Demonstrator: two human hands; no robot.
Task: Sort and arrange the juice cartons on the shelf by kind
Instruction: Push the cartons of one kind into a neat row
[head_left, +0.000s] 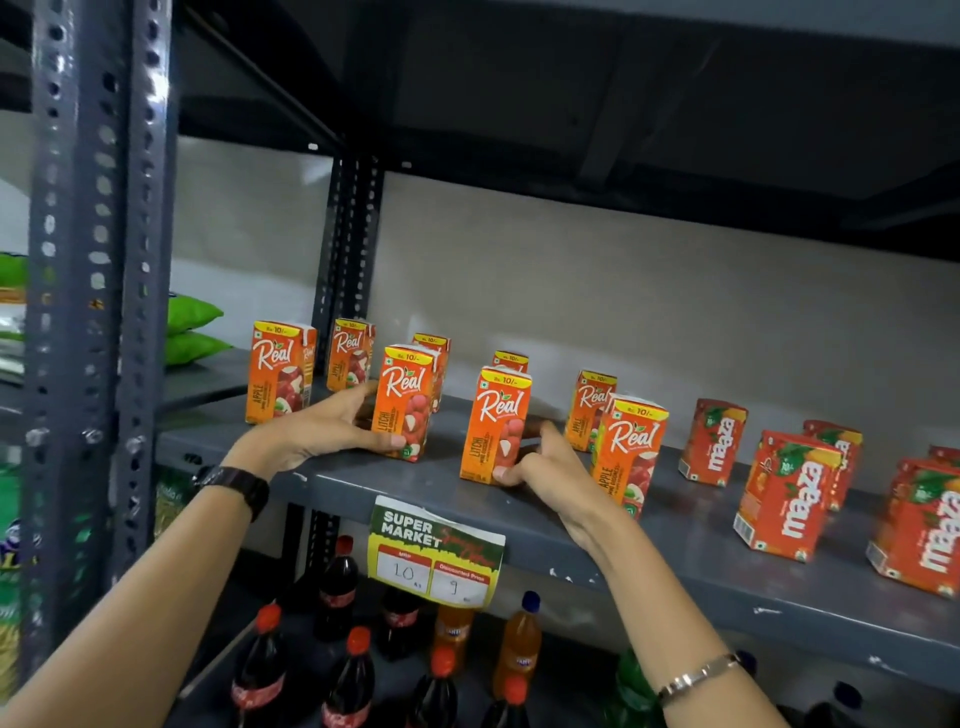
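Both hands reach onto a grey metal shelf (675, 530), each with its grip closed around a standing Real litchi carton. The left hand (322, 431) wraps the left litchi carton (402, 402) from its left side: the thumb presses the front face low down near the base, and the fingers curl behind it. The right hand (540, 465) takes the right litchi carton (496, 426) from its right side, thumb on the lower front corner, fingers bent round the side and back. Both cartons stand upright with their bases on the shelf, near its front edge and apart from each other.

To the left stands an apple carton (278, 371), with another (348, 356) behind it by the rear upright. More Real cartons stand half hidden behind the two held ones. Just right of the right hand stands a front apple carton (631, 452), another (592, 410) behind it. Further right, red Maaza cartons (784, 493) stand in loose rows.

A price tag (436, 551) hangs from the shelf's front lip between the forearms. Below it stand cola bottles (337, 587) and orange soda bottles (519, 644). A dark watch (236, 486) sits on the left wrist, a silver bracelet (696, 675) on the right.
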